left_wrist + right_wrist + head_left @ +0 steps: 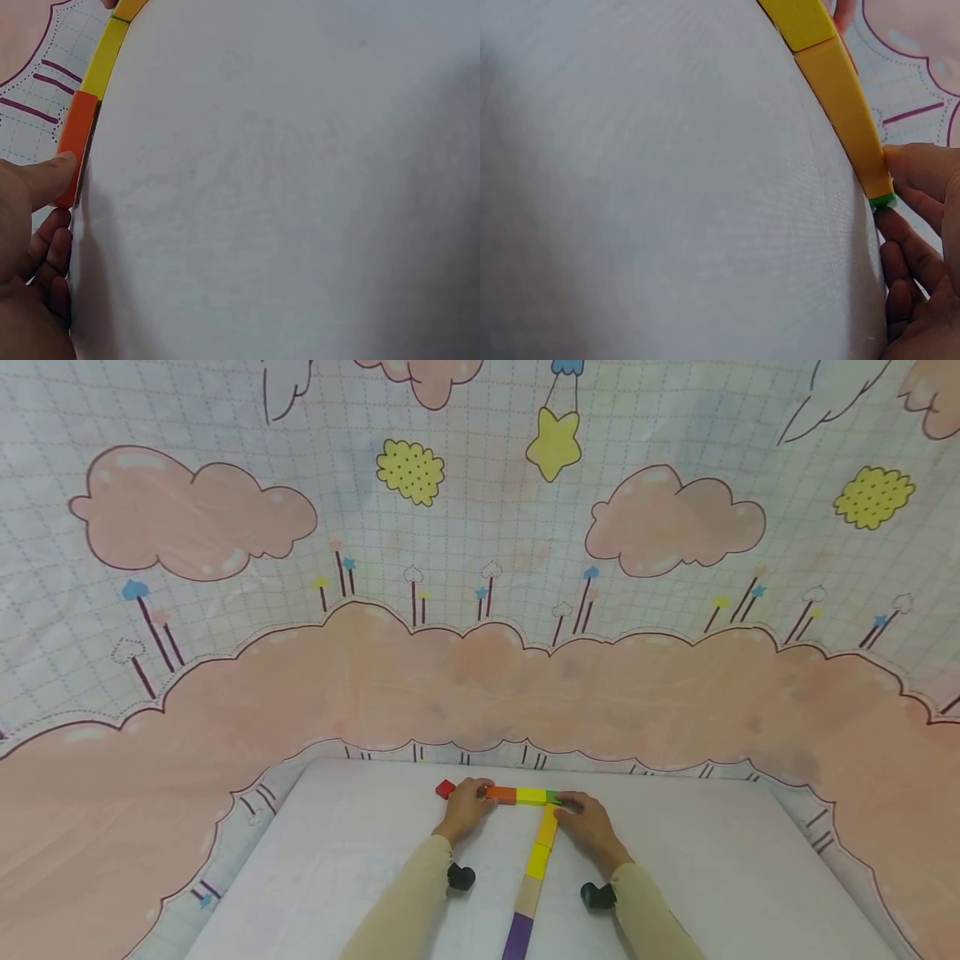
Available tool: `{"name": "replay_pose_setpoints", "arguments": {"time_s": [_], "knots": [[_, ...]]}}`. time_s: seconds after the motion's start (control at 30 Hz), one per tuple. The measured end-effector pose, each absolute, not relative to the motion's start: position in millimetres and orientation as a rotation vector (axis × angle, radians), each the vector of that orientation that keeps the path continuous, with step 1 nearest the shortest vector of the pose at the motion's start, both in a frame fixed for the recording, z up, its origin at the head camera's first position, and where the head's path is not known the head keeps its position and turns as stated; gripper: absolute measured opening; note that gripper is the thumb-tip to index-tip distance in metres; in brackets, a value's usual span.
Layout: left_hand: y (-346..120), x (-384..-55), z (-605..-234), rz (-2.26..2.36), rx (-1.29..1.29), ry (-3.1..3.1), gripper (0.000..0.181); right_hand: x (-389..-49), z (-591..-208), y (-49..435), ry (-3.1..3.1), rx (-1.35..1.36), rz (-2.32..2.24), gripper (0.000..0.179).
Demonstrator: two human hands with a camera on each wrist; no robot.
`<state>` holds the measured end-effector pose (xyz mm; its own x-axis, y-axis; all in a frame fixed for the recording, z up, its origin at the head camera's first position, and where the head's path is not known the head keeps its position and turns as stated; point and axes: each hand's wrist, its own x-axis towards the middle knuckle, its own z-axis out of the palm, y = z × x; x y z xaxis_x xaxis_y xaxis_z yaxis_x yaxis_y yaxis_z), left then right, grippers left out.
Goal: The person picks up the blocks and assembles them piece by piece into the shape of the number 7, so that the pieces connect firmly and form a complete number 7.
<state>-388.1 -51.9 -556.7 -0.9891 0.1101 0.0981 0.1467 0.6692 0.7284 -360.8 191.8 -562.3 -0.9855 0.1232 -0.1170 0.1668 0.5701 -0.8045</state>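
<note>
White tabletop (712, 868), far edge against a cloud-print backdrop (480, 677). Near the far edge, at its middle, a row of blocks runs parallel to it: red block (445, 789), orange block (502, 794), yellow block (531, 796), green block (553, 797). A column of blocks (534, 875) runs from the row toward the near edge, ending in purple. Left hand (467, 807) pinches the orange block's end, thumb on it. Right hand (587, 821) grips the green block end. The hands sit apart, one at each end of the row.
</note>
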Motion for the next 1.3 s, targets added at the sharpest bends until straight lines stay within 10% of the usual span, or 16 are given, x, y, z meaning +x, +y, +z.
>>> {"name": "replay_pose_setpoints", "arguments": {"time_s": [1.3], "knots": [[-58, -380, -553, -1.270, -0.245, -2.776, 0.032, -355, -559, 190, 2.755, 0.232, -1.414, 0.033]]}}
